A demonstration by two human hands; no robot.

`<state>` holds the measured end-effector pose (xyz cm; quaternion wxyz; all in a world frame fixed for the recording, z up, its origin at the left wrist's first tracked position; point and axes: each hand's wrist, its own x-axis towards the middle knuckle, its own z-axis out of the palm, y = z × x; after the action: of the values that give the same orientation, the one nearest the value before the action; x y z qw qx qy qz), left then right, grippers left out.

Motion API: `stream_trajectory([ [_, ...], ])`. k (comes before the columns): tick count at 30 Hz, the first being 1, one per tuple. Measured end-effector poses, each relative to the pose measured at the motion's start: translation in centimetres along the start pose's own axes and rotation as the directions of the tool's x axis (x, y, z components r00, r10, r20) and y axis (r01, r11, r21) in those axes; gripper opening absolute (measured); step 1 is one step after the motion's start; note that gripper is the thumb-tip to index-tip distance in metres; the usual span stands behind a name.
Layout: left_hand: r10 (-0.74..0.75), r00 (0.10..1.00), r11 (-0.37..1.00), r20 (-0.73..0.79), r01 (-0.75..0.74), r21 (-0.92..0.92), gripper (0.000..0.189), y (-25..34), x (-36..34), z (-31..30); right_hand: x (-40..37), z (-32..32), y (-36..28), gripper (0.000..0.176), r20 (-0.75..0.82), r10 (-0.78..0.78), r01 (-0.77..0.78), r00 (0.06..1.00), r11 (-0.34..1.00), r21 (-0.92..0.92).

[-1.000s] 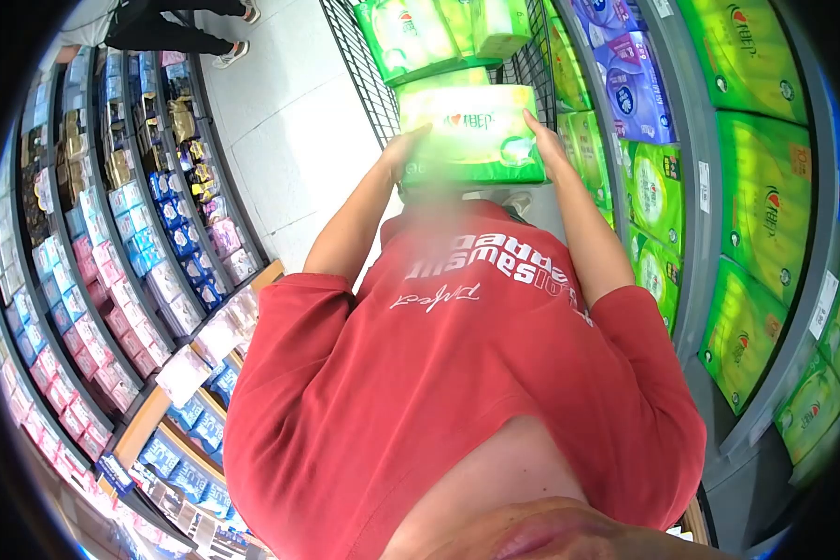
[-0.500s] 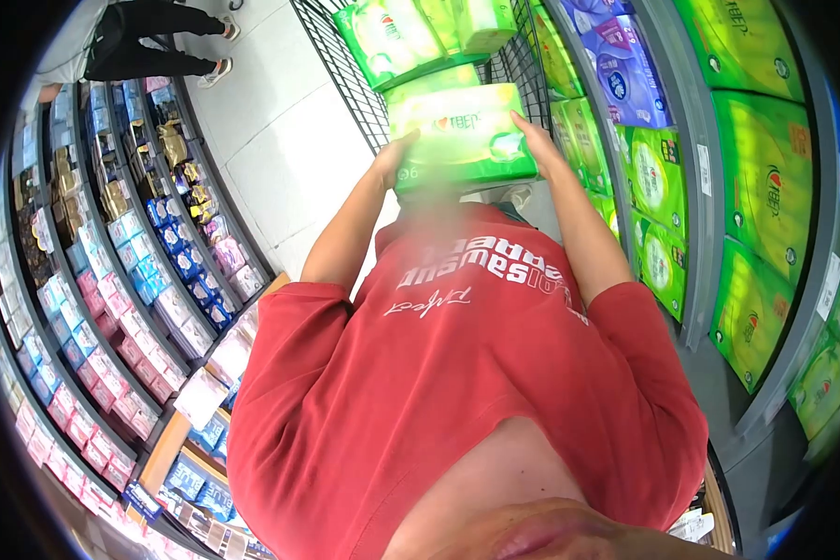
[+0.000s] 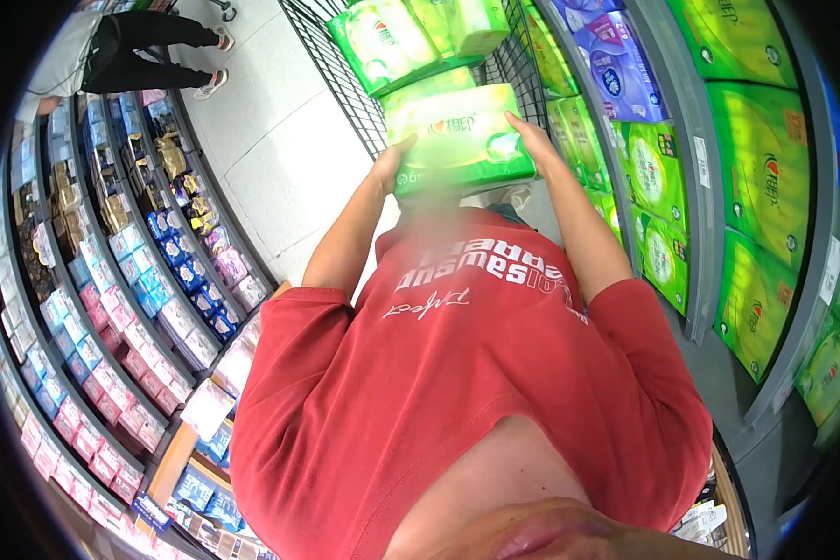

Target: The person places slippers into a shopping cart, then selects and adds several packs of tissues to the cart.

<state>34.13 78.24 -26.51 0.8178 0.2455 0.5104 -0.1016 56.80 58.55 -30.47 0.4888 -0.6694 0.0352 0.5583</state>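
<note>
A green and pale-yellow plastic-wrapped tissue pack (image 3: 471,121) is held level in front of my red shirt, at the near end of a black wire shopping cart (image 3: 331,70). On its left side my left hand (image 3: 394,163) grips the edge. Opposite, my right hand (image 3: 532,142) clasps the right end, thumb along the top edge. Part of the pack's lower front is smeared by a blur. Behind it, similar green tissue packs (image 3: 383,45) lie in the cart.
Shelves on the right hold large green packs (image 3: 765,177) and purple packs (image 3: 616,70). Racks of small pink and blue packets (image 3: 112,317) curve along the left. Another person in black trousers (image 3: 140,51) stands at the upper left on the pale tiled floor (image 3: 261,121).
The view has shifted slightly, with the cart and its packs a little farther left and up in the picture. Both hands keep hold of the tissue pack.
</note>
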Motion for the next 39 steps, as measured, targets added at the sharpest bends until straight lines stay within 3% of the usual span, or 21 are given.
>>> stream_trajectory([
  [2, -0.005, 1.000, 1.000, 0.001, 0.005, 0.008, 0.049, 0.0, 0.3, 0.0, -2.3, 0.8, -2.1, 0.061, -0.010, -0.002, 0.001, 1.000, 0.999, -0.032],
  [4, 0.032, 0.999, 0.999, 0.019, -0.032, -0.028, 0.050, -0.4, 0.9, -0.4, -6.9, 2.8, -6.4, 0.075, -0.199, -0.154, 0.094, 0.968, 0.956, -0.278],
  [5, 0.031, 0.999, 0.999, 0.020, -0.031, -0.029, 0.050, -0.3, 0.9, 0.1, -6.6, 2.7, -6.7, 0.075, -0.201, -0.153, 0.094, 0.968, 0.956, -0.279],
  [7, 0.154, 0.988, 0.988, 0.019, -0.154, 0.000, 0.051, -0.4, 1.0, 1.7, -6.2, 2.9, -8.0, 0.086, -0.269, -0.373, 0.228, 0.888, 0.864, -0.449],
  [10, 0.148, 0.985, 0.989, 0.085, -0.146, -0.034, 0.055, -1.5, 3.7, 3.9, -9.0, 3.8, -11.2, 0.090, -0.283, -0.549, 0.237, 0.786, 0.691, -0.683],
  [12, 0.140, 0.989, 0.990, 0.052, -0.140, -0.012, 0.059, 0.3, -2.0, 9.5, -9.3, 4.2, -11.8, 0.087, -0.252, -0.676, 0.239, 0.692, 0.545, -0.804],
  [17, 0.163, 0.983, 0.980, 0.080, -0.171, 0.103, 0.060, -1.5, 3.0, 8.6, -9.7, 3.1, -11.5, 0.089, -0.310, -0.711, 0.211, 0.632, 0.542, -0.813],
  [20, 0.089, 0.996, 0.980, 0.022, -0.091, 0.178, 0.057, -0.9, 1.5, 8.4, -9.1, 2.8, -10.1, 0.088, -0.373, -0.625, 0.163, 0.686, 0.631, -0.758],
  [23, 0.021, 0.998, 0.996, -0.066, -0.015, 0.092, 0.051, -0.3, -0.6, 8.2, -7.7, 3.0, -8.6, 0.088, -0.355, -0.597, 0.249, 0.719, 0.698, -0.671],
  [29, 0.083, 0.991, 0.996, -0.102, -0.085, -0.021, 0.042, -0.5, -1.1, 5.1, -4.7, 3.7, -6.6, 0.087, -0.312, -0.470, 0.252, 0.826, 0.802, -0.542],
  [31, 0.154, 0.985, 0.983, -0.079, -0.144, 0.117, 0.035, -1.6, 2.7, 1.5, -4.0, 3.1, -6.0, 0.089, -0.284, -0.455, 0.247, 0.844, 0.800, -0.547],
  [32, 0.169, 0.970, 0.976, -0.173, -0.141, 0.166, 0.028, -1.6, 3.2, 1.0, -4.0, 3.0, -5.8, 0.090, -0.261, -0.430, 0.272, 0.864, 0.836, -0.477],
  [37, 0.367, 0.904, 0.916, -0.218, -0.311, 0.255, 0.030, -1.8, 6.8, -3.3, -3.4, 1.0, -5.0, 0.088, -0.130, -0.354, 0.318, 0.926, 0.918, -0.239],
  [39, 0.448, 0.816, 0.889, -0.365, -0.449, 0.087, 0.031, -1.8, 6.7, -3.6, -3.9, -0.4, -5.6, 0.086, 0.135, -0.389, 0.410, 0.911, 0.890, -0.198],
])
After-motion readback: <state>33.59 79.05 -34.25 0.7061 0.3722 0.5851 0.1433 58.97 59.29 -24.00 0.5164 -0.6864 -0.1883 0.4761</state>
